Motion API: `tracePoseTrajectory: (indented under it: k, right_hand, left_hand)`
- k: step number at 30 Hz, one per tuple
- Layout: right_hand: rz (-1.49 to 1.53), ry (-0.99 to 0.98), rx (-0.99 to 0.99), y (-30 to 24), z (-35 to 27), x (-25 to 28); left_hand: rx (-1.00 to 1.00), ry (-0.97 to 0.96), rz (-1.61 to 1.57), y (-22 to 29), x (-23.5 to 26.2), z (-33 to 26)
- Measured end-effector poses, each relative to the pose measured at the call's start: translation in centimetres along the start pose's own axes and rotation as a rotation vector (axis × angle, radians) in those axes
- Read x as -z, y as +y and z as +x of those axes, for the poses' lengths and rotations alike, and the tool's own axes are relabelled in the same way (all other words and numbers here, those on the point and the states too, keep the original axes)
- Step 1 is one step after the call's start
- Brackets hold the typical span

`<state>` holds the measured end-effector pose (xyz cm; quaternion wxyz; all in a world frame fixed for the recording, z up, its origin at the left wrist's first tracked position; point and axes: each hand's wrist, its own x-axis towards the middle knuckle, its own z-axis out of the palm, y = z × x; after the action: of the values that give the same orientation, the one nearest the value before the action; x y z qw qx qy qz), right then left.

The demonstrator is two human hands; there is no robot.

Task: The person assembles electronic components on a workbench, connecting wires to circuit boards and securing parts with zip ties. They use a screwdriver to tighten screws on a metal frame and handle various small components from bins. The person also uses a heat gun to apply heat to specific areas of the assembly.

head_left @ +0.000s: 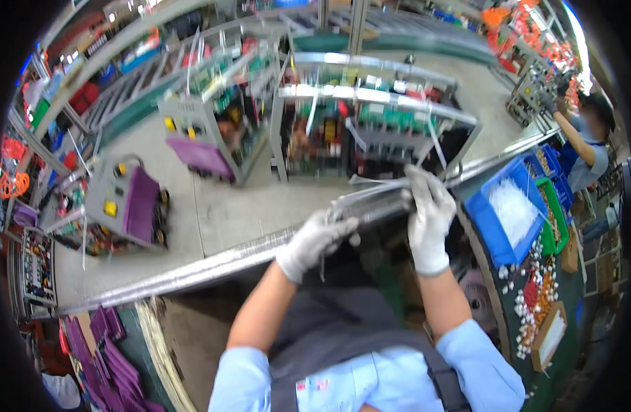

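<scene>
Both my hands wear white gloves and are over the metal front edge of the workbench, blurred by motion. My left hand (310, 245) has its fingers drawn together; what they hold is too smeared to name, though a thin strand hangs below them. My right hand (430, 223) is raised higher, with its fingers at the end of thin white strips (374, 187) that look like cable ties. Just beyond stands an open metal-framed unit (377, 96) with green circuit boards and wiring. Long white ties stick out from it.
More grey-framed units, one with a purple panel (199, 156) and one with a purple side (142, 206), stand to the left. At right are a blue bin (476, 206) of white pieces, a green bin (564, 237) and loose small parts. A co-worker (590, 137) works at far right.
</scene>
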<state>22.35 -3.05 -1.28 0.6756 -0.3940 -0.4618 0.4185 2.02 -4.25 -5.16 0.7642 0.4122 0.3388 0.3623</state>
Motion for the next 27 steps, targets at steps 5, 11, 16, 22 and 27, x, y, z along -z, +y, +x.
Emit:
tracePoseTrajectory:
  k: [5,11,16,22,27]
  right_hand:
    - [-0.422,-0.541,0.445,1.2,-2.3,-0.5]
    - [-0.66,-0.665,0.659,3.7,-5.5,-0.2]
    - [-0.695,-0.652,0.677,3.4,-6.9,0.2]
    - [-0.271,-0.451,0.064,1.0,-5.6,1.2]
    - [-0.012,-0.431,-0.345,0.1,-3.0,-0.8]
  left_hand:
    - [-0.189,-0.063,-0.819,-2.2,0.0,2.2]
    - [-0.193,0.056,-0.683,-4.2,1.2,3.4]
    - [-0.301,0.167,-0.692,-4.3,-1.9,2.7]
    - [-0.212,0.001,-0.267,-1.7,-0.2,0.3]
    - [-0.098,-0.049,0.092,-0.4,-2.5,-1.9]
